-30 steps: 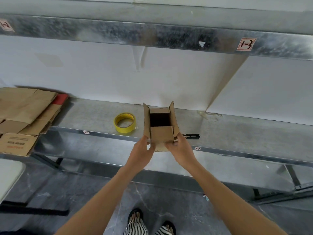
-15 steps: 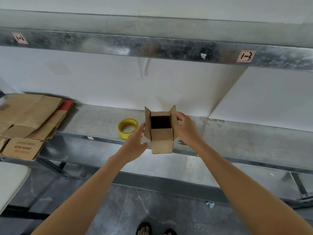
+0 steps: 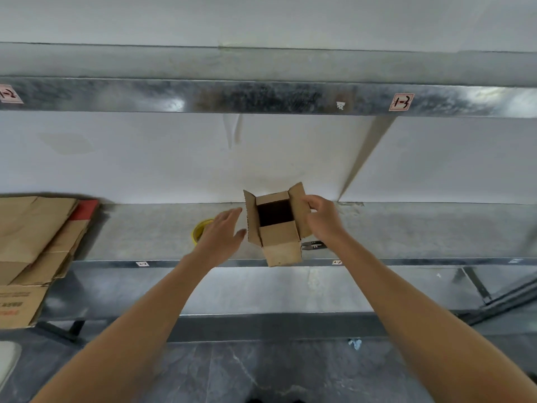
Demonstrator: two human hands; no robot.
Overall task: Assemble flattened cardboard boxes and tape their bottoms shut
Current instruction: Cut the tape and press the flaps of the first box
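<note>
The small cardboard box (image 3: 280, 242) is sitting opened into a tube over the front lip of the metal shelf (image 3: 421, 228), open end facing up towards us with its flaps standing out. I cannot tell whether it is resting on the lip. The right hand (image 3: 324, 219) is curling its fingers over the right flap and pinching it. The left hand (image 3: 222, 235) is hovering just beside the left flap with fingers straight and together, holding nothing, and whether its thumb is touching the card is unclear.

By my reckoning, the flaps are the job now. The walls are wanting squaring first, then the two short flaps going in and the long pair closing over them to meet in an even seam, one palm pinning it flat.

The yellow tape roll (image 3: 200, 231) is waiting half hidden behind the left hand, and a dark tool (image 3: 313, 244) is lying just right of the box. Flattened cardboard (image 3: 35, 237) is stacking up at far left, its red print too blurred to read.

On the beam above, handwritten tags are reading "1-3" (image 3: 401, 102) and "1-2" (image 3: 8, 94).
</note>
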